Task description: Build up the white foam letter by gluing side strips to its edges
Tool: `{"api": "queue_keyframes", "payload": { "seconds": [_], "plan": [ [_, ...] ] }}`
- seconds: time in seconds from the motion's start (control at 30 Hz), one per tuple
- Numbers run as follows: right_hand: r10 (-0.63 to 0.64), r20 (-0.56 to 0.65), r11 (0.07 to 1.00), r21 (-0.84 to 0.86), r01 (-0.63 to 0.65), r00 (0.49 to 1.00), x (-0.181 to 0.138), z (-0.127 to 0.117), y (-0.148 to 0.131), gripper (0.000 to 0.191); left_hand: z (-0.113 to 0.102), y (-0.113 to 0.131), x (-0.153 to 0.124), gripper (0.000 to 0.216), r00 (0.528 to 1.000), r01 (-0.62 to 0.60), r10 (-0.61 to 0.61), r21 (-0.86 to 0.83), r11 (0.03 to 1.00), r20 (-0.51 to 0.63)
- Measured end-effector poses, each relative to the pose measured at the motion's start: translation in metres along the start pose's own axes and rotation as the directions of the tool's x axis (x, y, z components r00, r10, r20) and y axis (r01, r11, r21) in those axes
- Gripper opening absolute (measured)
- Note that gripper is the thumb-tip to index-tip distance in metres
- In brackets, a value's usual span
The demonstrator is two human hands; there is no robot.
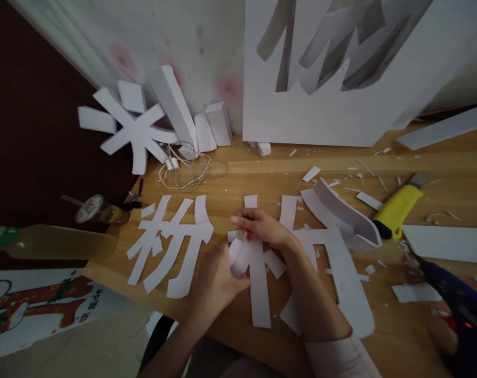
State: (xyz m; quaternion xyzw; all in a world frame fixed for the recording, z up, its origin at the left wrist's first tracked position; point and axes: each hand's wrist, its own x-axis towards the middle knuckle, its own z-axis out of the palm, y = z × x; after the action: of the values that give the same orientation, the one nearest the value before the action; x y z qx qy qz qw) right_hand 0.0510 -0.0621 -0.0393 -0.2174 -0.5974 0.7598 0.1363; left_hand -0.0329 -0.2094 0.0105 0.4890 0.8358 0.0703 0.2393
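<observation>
Several flat white foam-board character cutouts lie on the wooden table. My left hand [217, 286] is curled beside a small white foam piece [235, 250], its thumb pointing right and its other fingers partly hidden; it appears to grip that piece. My right hand [262, 224] is just above, with fingertips pinched together; anything between them is too small to make out. Under both hands lies a cross-like white character cutout [259, 296], partly covered. Left of it is another cutout character [177, 236]. To the right lies a larger cutout [351, 289], with a curved foam strip [343, 210] standing at its top.
A yellow utility knife [400, 206] and a dark blue glue gun [459, 299] are at the right, among foam scraps. A white cable [199, 181], a drink cup [100, 209] and a bottle [53, 242] are at the left. A large cut foam sheet [301, 118] leans behind.
</observation>
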Motion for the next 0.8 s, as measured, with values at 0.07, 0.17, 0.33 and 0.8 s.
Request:
{"api": "queue_keyframes", "payload": {
  "seconds": [0.07,0.17,0.33,0.8],
  "plan": [
    [0.008,-0.008,1.0,0.008,-0.008,1.0,-0.002,-0.001,-0.002,0.047,0.001,-0.001,0.0,0.036,1.0,-0.015,0.015,-0.013,1.0,-0.004],
    [0.021,-0.027,1.0,0.012,-0.02,0.999,-0.005,0.0,-0.004,0.049,0.001,-0.001,0.0,0.035,1.0,-0.018,0.018,-0.02,1.0,-0.015],
    [0.037,-0.058,0.999,0.041,-0.034,0.998,-0.005,0.002,-0.006,0.053,-0.001,0.001,-0.001,0.035,1.0,-0.001,0.001,-0.035,0.999,-0.005],
    [0.064,-0.09,0.991,0.12,-0.053,0.994,-0.005,0.003,-0.011,0.055,-0.002,0.003,0.0,0.035,1.0,0.007,-0.007,-0.034,0.999,-0.005]
  ]
}}
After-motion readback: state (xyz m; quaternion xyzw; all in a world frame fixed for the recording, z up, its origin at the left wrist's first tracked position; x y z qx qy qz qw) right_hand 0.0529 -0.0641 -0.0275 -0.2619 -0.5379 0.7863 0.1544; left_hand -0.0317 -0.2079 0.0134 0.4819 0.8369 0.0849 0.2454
